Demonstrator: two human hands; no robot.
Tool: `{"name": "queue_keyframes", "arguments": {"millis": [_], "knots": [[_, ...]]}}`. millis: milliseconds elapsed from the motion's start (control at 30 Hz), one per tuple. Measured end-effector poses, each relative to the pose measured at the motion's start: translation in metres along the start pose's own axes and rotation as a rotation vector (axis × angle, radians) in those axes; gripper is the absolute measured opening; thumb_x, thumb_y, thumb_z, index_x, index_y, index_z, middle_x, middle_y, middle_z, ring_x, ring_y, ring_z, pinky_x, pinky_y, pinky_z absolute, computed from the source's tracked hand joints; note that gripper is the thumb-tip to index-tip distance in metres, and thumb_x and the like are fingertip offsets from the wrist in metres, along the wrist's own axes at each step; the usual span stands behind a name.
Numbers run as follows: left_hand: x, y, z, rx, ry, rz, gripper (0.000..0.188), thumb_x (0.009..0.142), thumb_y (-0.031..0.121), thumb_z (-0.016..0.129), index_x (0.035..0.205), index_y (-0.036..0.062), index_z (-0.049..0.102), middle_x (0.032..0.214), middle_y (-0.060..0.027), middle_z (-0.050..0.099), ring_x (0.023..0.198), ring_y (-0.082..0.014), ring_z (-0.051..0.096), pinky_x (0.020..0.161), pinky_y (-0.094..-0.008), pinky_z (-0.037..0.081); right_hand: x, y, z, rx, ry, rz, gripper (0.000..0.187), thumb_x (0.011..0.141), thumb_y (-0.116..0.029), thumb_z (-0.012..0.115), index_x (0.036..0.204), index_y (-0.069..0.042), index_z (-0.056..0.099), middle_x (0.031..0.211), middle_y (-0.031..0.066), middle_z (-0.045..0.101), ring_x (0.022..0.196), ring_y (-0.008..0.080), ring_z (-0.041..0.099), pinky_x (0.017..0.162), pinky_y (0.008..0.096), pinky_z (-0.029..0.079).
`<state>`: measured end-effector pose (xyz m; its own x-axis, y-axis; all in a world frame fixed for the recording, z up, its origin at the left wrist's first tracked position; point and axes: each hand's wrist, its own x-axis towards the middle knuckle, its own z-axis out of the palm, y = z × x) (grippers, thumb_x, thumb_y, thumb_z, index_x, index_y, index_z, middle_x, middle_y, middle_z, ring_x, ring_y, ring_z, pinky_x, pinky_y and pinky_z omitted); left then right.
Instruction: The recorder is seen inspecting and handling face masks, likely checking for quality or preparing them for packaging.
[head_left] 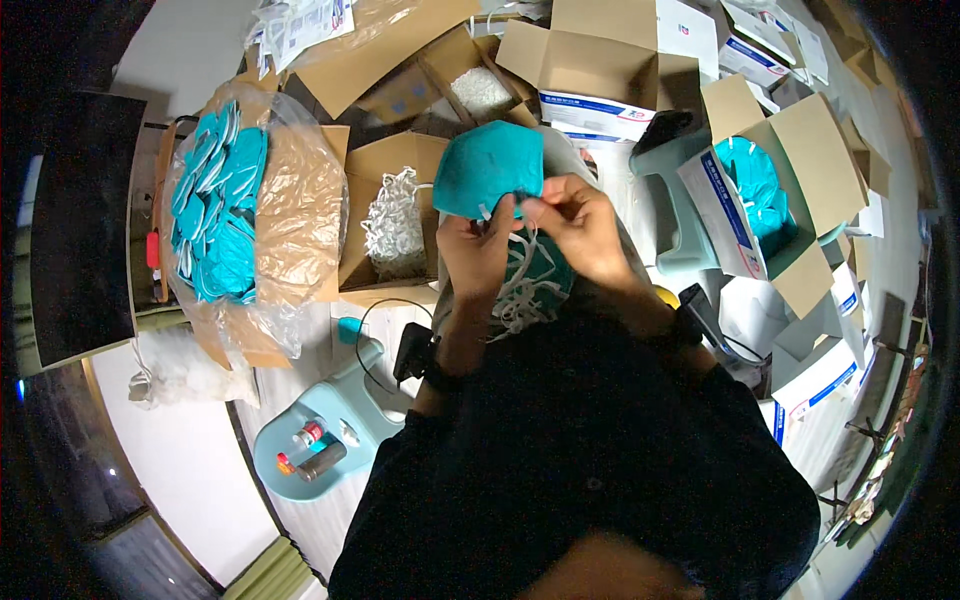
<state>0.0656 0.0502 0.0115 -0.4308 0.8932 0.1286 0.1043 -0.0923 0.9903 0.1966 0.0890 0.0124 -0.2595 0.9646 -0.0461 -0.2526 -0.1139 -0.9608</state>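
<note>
A teal face mask (488, 165) is held up in front of me, its cupped panel facing upward. My left hand (472, 248) pinches its lower edge near a small white tab. My right hand (583, 225) closes on the lower right corner, where a small dark bit shows between the fingers; I cannot make out what it is. White elastic straps (528, 290) hang in a tangle below the hands, over another teal mask (545, 262) lying in my lap.
At left, a plastic-lined box holds a heap of teal masks (228, 220). White straps (395, 222) fill a carton beside it. To the right, an open carton (830, 170) contains teal masks, next to a pale stool (680, 200). A blue stool (285, 420) carries bottles at lower left.
</note>
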Motion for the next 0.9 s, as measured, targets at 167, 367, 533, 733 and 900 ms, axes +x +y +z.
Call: {"name": "queue_keyframes", "arguments": {"millis": [167, 367, 533, 733, 900], "knots": [[-0.006, 0.012, 0.007, -0.081, -0.001, -0.097, 0.012, 0.083, 0.003, 0.067, 0.093, -0.0013, 0.063, 0.082, -0.0048, 0.065, 0.066, -0.0086, 0.06, 0.058, -0.0237, 0.05, 0.009, 0.016, -0.018, -0.389, -0.134, -0.25, 0.013, 0.082, -0.011, 0.068, 0.082, -0.003, 0.058, 0.07, 0.007, 0.061, 0.064, 0.0195, 0.059, 0.058, 0.0336, 0.046], [-0.023, 0.011, -0.009, -0.109, -0.019, -0.271, 0.01, 0.082, 0.003, 0.067, 0.092, 0.0024, 0.063, 0.076, -0.0031, 0.062, 0.058, -0.0086, 0.054, 0.053, -0.0236, 0.045, 0.039, 0.018, -0.048, -0.88, -0.112, -0.626, 0.011, 0.079, -0.011, 0.066, 0.076, -0.004, 0.058, 0.072, 0.0141, 0.058, 0.069, 0.037, 0.058, 0.061, 0.0378, 0.047], [-0.04, 0.047, -0.009, -0.252, -0.098, -0.434, 0.011, 0.082, 0.002, 0.066, 0.092, 0.0046, 0.062, 0.076, -0.0008, 0.06, 0.06, -0.0095, 0.052, 0.054, -0.0253, 0.041, 0.063, 0.034, -0.075, -0.787, 0.28, -0.456, 0.009, 0.083, -0.006, 0.064, 0.077, 0.0, 0.06, 0.064, 0.0127, 0.061, 0.057, 0.0185, 0.059, 0.056, 0.0321, 0.047], [-0.02, 0.039, -0.016, -0.451, -0.012, -0.519, 0.016, 0.083, 0.001, 0.064, 0.098, 0.0075, 0.062, 0.083, -0.0007, 0.061, 0.067, -0.0102, 0.052, 0.061, -0.0255, 0.041, 0.027, -0.009, -0.038, 0.064, -0.411, 0.215, 0.017, 0.088, -0.01, 0.059, 0.103, -0.002, 0.063, 0.077, -0.0015, 0.059, 0.058, 0.0055, 0.047, 0.05, 0.0201, 0.036], [-0.019, 0.02, -0.023, -0.411, -0.06, -0.506, 0.022, 0.083, 0.001, 0.064, 0.103, 0.0087, 0.061, 0.09, -0.0008, 0.06, 0.07, -0.0102, 0.053, 0.06, -0.0256, 0.041, 0.01, -0.011, -0.029, 0.015, -0.539, 0.171, 0.011, 0.088, -0.006, 0.06, 0.097, -0.001, 0.064, 0.083, 0.0014, 0.065, 0.068, 0.0081, 0.056, 0.062, 0.022, 0.046]]}}
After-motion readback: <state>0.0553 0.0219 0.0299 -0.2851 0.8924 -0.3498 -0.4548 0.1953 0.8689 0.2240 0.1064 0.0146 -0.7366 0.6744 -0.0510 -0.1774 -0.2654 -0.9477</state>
